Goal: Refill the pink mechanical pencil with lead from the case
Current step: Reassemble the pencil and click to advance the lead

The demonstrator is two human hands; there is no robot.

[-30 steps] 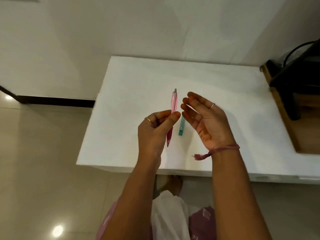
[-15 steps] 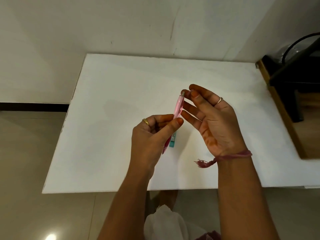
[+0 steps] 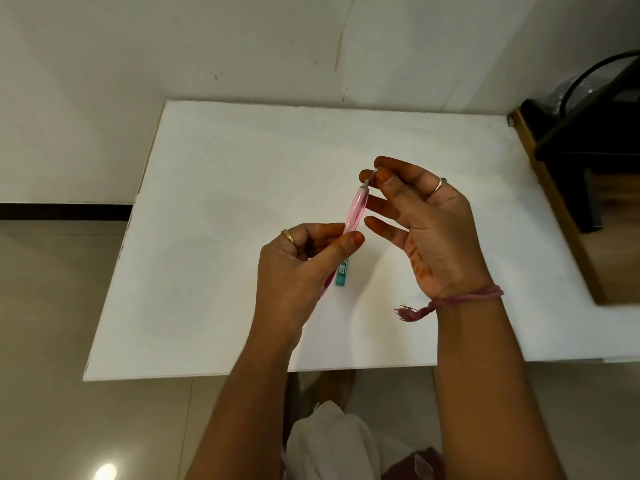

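Note:
The pink mechanical pencil (image 3: 356,211) is held slanted above the white table (image 3: 214,209), its metal end pointing up and away. My left hand (image 3: 304,268) grips its lower half between thumb and fingers. My right hand (image 3: 426,226) pinches the pencil's top end, the cap, between thumb and forefinger, with the other fingers spread. The teal lead case (image 3: 342,271) lies flat on the table just below the pencil, partly hidden by my left thumb.
A wooden shelf (image 3: 568,216) with a dark object and cable (image 3: 588,98) stands against the table's right side. A white wall runs along the table's far edge. Tiled floor lies to the left and below. My clothing shows at the bottom.
My right hand went from open beside the pencil to pinching its top end. The view shifted, and both hands moved slightly up the table.

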